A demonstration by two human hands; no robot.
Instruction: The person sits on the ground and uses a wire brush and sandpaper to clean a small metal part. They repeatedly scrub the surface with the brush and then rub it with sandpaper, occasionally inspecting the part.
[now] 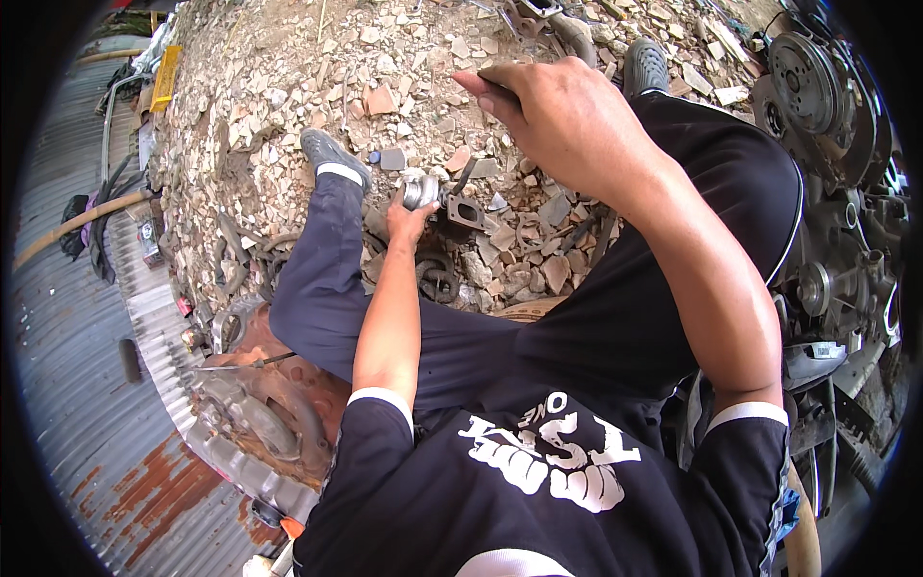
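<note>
My left hand is closed round a rounded silver metal part, held low over the rubble between my legs. Right beside it is a dark metal flange with a squarish opening; whether the two are joined, I cannot tell. A short dark rod sticks up next to the flange. High in front of my right knee, my right hand is raised with its fingers pressed together and pointing left. Anything between those fingertips is hidden from me.
Broken stone and tile rubble covers the ground. Rusty metal castings lie at my left by a corrugated metal sheet. On the right are piled engine parts and a round drum. A yellow bar lies far left.
</note>
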